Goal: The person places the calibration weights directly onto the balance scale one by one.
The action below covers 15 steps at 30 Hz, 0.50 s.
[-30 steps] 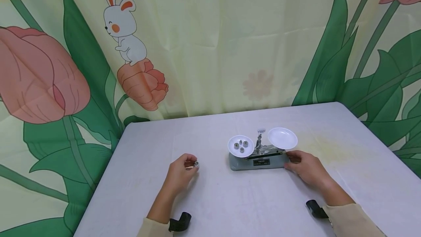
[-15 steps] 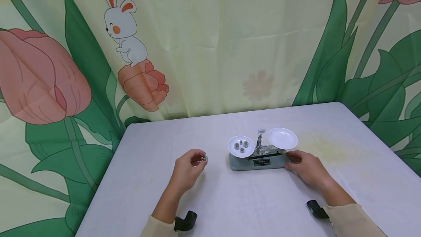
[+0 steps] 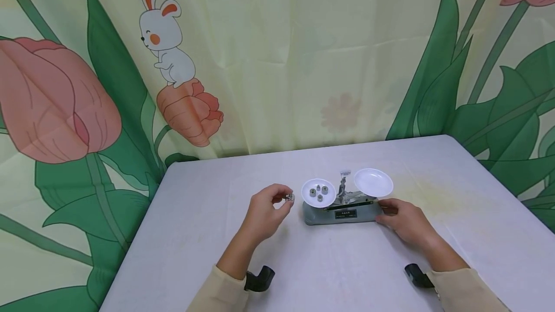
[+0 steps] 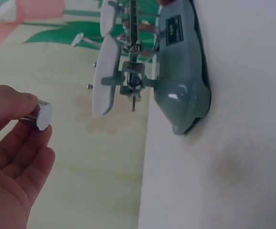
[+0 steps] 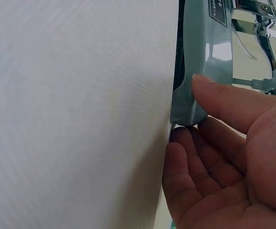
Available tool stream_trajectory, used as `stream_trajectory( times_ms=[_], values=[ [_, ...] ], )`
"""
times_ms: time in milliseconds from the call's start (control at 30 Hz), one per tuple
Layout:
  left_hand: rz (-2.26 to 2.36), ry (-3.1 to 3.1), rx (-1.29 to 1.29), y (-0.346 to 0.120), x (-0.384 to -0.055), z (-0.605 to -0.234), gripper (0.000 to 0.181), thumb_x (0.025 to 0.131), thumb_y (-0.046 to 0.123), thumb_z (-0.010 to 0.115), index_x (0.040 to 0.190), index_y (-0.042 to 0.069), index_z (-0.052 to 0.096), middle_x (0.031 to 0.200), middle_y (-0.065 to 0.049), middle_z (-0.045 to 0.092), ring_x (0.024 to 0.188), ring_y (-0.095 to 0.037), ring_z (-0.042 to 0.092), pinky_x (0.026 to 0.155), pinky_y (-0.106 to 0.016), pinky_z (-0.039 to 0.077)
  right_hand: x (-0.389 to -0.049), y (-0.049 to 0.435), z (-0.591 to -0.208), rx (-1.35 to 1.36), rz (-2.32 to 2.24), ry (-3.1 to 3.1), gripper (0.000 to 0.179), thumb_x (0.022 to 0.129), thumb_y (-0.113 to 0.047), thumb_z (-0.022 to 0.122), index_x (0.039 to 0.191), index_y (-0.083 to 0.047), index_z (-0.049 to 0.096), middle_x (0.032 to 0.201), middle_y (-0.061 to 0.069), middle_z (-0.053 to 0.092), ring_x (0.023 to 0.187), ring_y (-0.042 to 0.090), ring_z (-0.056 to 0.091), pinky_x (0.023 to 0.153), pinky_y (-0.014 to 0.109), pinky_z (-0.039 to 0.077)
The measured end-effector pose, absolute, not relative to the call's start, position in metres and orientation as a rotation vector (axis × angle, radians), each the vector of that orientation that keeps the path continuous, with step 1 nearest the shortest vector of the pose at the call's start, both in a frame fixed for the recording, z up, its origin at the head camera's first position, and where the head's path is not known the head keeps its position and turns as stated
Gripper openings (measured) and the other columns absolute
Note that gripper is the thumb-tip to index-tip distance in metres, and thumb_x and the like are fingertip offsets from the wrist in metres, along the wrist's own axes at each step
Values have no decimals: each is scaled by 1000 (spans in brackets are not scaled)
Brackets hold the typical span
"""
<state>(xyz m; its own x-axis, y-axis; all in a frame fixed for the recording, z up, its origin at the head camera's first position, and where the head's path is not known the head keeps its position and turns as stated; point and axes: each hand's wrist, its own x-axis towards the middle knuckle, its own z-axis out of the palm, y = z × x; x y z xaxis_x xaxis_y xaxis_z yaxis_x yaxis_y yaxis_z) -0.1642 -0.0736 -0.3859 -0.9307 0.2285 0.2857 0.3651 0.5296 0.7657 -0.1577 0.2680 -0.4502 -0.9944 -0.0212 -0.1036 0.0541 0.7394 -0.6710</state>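
My left hand [image 3: 266,213] pinches a small shiny metal balance weight [image 4: 44,117] between thumb and fingers, held up off the table just left of the balance scale [image 3: 316,218]. In the left wrist view its flat round end faces the scale. The scale has a grey-green base, a dark beam and two white pans. Several small weights [image 3: 320,198] stand on the left pan [image 3: 307,197]; the right pan [image 3: 373,183] bears nothing. At the base's right end, my right hand [image 3: 407,223] grips it, thumb on the front face and fingers curled at the end [image 5: 192,112].
A white cloth covers the table [image 3: 347,264], whose back edge meets a curtain [image 3: 269,61] printed with tulips and a rabbit. Black camera mounts [image 3: 260,279] are strapped at both wrists. The scale's upright pointer [image 3: 343,184] rises between the pans.
My left hand has moved right and farther from me, carrying the weight close to the left pan. The right hand and the scale stay in place.
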Motion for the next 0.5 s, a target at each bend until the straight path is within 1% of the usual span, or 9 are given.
stream_trajectory(
  times_ms=[133, 333, 500],
  values=[
    [-1343, -2595, -576, -61, -168, -381, 16, 91, 4, 71, 107, 7, 70, 102, 0, 69, 100, -20, 63, 90, -40, 53, -158, 268, -450, 36, -1094, 2829, 58, 91, -18, 72, 136, 10, 50, 132, 33, 55, 122, 49, 52, 97, 62, 42],
    [-1371, -2607, -656, -43, -176, -372, 17, 90, 6, 73, 106, 7, 70, 101, 0, 68, 95, -18, 63, 87, -34, 54, -158, 267, -450, 41, -1088, 2830, 57, 91, -17, 72, 137, 9, 50, 133, 33, 54, 122, 49, 53, 97, 61, 43],
    [-1395, -2590, -714, -28, -185, -364, 17, 89, 7, 75, 105, 6, 69, 98, -1, 68, 92, -18, 63, 87, -35, 54, -158, 267, -450, 46, -1086, 2834, 57, 91, -17, 72, 137, 9, 50, 134, 32, 54, 121, 49, 53, 97, 62, 43]
  ],
)
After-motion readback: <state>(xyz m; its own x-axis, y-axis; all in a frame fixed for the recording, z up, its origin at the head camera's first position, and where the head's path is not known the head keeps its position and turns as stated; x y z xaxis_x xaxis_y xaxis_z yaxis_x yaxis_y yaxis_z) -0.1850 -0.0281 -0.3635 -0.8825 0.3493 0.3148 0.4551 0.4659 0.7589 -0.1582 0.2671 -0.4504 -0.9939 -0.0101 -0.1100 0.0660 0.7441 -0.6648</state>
